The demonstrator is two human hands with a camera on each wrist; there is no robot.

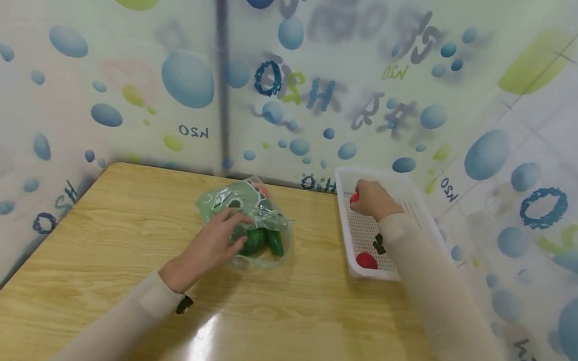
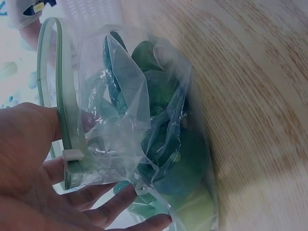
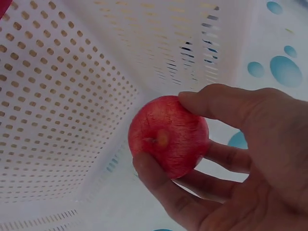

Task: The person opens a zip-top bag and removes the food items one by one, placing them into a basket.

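— Red fruit, round and smooth-skinned with a small dimple, sits pinched between thumb and curled fingers of the right hand, low inside the white basket at about two o'clock on the table. How would you handle it?

— Lower it until it touches the perforated floor before loosening the fingers; a ball that shape looks likely to roll. Another red fruit lies at the basket's near end, so there is room beside it.

— And the other of the two hands?

— The left hand rests with relaxed, spread fingers on a clear plastic bag at twelve o'clock, steadying it. The film is thin and crinkled, with a pale green zip strip.

— Inside?

— Glossy dark green vegetables, elongated.
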